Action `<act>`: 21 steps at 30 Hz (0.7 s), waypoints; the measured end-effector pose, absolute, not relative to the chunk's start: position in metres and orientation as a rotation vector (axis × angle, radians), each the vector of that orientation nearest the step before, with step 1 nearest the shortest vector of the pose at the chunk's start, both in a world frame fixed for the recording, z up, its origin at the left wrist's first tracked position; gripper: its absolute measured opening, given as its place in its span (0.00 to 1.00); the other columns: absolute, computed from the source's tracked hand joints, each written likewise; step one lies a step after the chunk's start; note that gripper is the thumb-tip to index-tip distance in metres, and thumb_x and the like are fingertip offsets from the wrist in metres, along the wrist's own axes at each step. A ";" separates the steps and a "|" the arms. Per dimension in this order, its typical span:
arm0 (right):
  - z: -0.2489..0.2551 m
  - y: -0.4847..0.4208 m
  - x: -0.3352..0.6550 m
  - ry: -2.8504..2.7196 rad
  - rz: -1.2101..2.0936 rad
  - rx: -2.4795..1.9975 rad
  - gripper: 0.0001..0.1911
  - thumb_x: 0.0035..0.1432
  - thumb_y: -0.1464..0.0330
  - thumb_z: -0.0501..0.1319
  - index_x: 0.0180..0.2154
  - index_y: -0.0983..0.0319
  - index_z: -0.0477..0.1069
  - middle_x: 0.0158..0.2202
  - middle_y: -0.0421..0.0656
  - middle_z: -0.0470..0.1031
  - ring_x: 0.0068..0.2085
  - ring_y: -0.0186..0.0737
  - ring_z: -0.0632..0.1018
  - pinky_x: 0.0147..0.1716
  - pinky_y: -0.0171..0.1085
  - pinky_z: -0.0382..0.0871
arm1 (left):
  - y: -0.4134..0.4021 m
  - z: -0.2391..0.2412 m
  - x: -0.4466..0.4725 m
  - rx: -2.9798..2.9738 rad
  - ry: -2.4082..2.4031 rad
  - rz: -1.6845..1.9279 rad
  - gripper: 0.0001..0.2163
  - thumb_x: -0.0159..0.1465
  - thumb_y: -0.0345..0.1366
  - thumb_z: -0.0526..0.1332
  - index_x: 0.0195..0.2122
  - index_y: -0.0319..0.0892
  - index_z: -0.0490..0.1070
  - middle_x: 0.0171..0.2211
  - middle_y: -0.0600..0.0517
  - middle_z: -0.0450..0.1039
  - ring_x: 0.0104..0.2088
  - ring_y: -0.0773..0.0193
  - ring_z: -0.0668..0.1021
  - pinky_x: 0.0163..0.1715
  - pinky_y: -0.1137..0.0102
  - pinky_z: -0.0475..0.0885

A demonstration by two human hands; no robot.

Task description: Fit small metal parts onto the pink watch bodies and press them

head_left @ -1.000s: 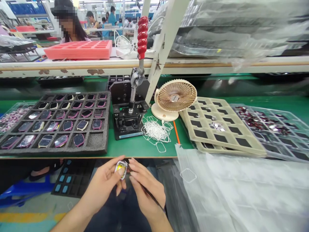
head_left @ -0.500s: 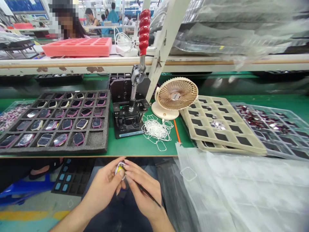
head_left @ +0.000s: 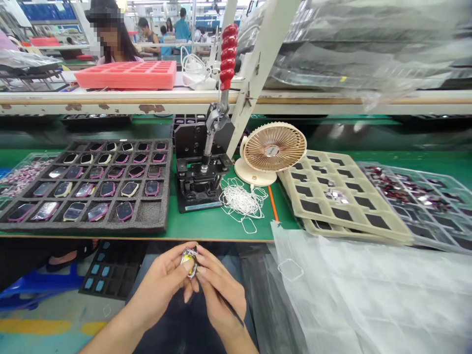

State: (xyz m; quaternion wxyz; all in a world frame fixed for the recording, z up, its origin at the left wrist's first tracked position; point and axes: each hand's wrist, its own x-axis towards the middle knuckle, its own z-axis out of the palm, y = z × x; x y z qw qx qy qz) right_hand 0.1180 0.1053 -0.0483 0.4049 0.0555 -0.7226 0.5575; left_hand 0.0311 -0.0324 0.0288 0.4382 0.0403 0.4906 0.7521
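My left hand [head_left: 164, 278] pinches a small smartwatch case [head_left: 191, 261] between thumb and fingers, just off the bench's front edge above my lap. Yellow and silvery parts show on the side facing me. My right hand [head_left: 223, 290] is closed around a thin dark stick-like tool [head_left: 231, 310] whose back end points down to the right. Its working tip is hidden by the fingers at the case. The right fingertips touch the case's right edge. To the left, a dark foam tray [head_left: 151, 214] holds rows of smartwatches with purple or cream frames.
Behind my hands stands a toggle press [head_left: 202, 182] with a red handle. Right of it lie a pile of white ring gaskets [head_left: 243, 199], an orange stick [head_left: 273, 203], a fan [head_left: 275, 147] and beige trays [head_left: 324, 209]. Plastic sheeting [head_left: 368, 295] covers the right front.
The view has shifted slightly, so the bench appears further right. In my hands the case has tilted a little and shows more of its inside. Both hands keep their grips.
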 end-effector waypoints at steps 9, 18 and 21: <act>-0.017 0.125 0.111 -1.488 1.345 -0.356 0.09 0.70 0.70 0.65 0.47 0.59 0.83 0.48 0.50 0.85 0.48 0.51 0.87 0.51 0.51 0.85 | -0.018 0.020 0.033 -0.181 1.171 1.920 0.22 0.60 0.39 0.76 0.55 0.39 0.80 0.49 0.37 0.81 0.31 0.63 0.78 0.25 0.71 0.69; 0.003 0.234 0.072 -1.641 0.998 -0.878 0.19 0.67 0.55 0.64 0.45 0.63 0.84 0.46 0.51 0.85 0.48 0.49 0.84 0.56 0.49 0.77 | -0.008 0.014 0.051 -0.222 1.168 1.829 0.23 0.54 0.39 0.80 0.49 0.37 0.83 0.49 0.34 0.82 0.36 0.55 0.83 0.29 0.67 0.77; -0.004 0.225 0.083 -1.630 0.933 -0.946 0.21 0.69 0.52 0.61 0.44 0.63 0.83 0.45 0.50 0.85 0.49 0.50 0.83 0.56 0.48 0.75 | -0.009 0.011 0.051 -0.224 1.169 1.837 0.22 0.54 0.38 0.80 0.49 0.36 0.84 0.50 0.35 0.83 0.39 0.52 0.84 0.34 0.65 0.81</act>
